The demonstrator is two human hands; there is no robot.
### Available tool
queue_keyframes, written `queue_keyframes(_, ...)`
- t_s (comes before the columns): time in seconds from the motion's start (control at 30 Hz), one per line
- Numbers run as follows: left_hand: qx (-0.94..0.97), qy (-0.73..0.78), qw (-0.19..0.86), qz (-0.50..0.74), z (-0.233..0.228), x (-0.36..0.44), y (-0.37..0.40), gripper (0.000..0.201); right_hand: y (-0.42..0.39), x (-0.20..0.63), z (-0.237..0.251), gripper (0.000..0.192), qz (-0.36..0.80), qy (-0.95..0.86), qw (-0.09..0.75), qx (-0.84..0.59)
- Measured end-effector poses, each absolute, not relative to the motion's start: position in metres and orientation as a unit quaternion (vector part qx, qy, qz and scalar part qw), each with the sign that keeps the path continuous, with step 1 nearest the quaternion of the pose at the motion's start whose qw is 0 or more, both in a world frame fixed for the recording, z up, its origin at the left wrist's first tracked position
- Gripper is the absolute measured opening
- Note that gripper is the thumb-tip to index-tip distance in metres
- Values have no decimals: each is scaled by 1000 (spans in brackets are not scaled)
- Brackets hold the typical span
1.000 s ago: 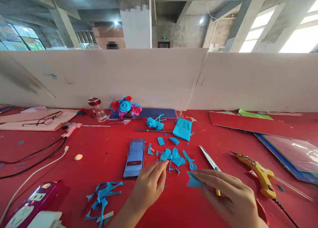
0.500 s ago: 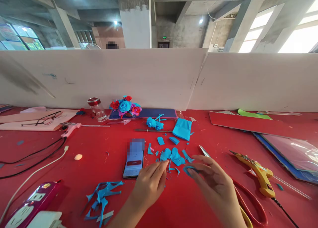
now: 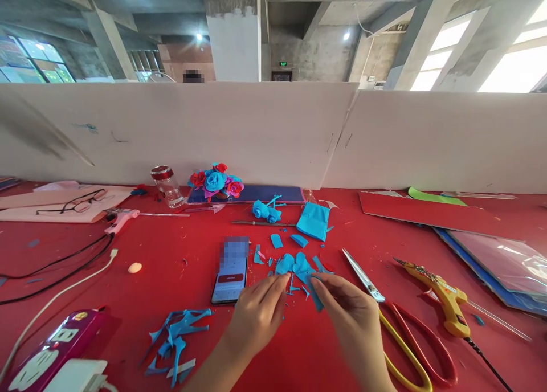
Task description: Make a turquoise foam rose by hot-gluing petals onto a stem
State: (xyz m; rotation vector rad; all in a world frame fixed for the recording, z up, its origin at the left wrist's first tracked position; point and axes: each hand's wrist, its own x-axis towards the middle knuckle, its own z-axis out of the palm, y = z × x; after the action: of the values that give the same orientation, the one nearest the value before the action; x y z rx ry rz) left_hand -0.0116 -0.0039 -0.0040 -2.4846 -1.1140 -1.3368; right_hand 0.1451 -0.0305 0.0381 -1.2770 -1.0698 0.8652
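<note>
Petal pinched, flower not yet assembled

The right hand (image 3: 354,318) pinches a blue petal (image 3: 315,292) between thumb and fingers; the left hand (image 3: 256,315), loosely curled, holds nothing beside it. Just beyond lie cut petals (image 3: 297,266); farther, a rolled bud (image 3: 265,211) and finished roses (image 3: 215,182).

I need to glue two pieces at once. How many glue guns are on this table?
2. A yellow glue gun lies at the right, beyond the scissors. A pink-and-white glue gun lies at the left, near the glasses. Others may lie outside the view.
</note>
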Motion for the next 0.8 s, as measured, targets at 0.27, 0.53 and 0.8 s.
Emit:
queue_keyframes(0.27,-816,-363,72,-444,-2,-11,-4,26,-30,146,43,15,374,-468,604,-526)
queue_keyframes(0.53,-834,-344,143,-406,0,-12,-6,31,-30,150,38,15,333,-509,553,-569)
queue_keyframes(0.8,-834,-345,158,-400,1,-11,-8,32,-27,150,39,21,295,-521,533,-599)
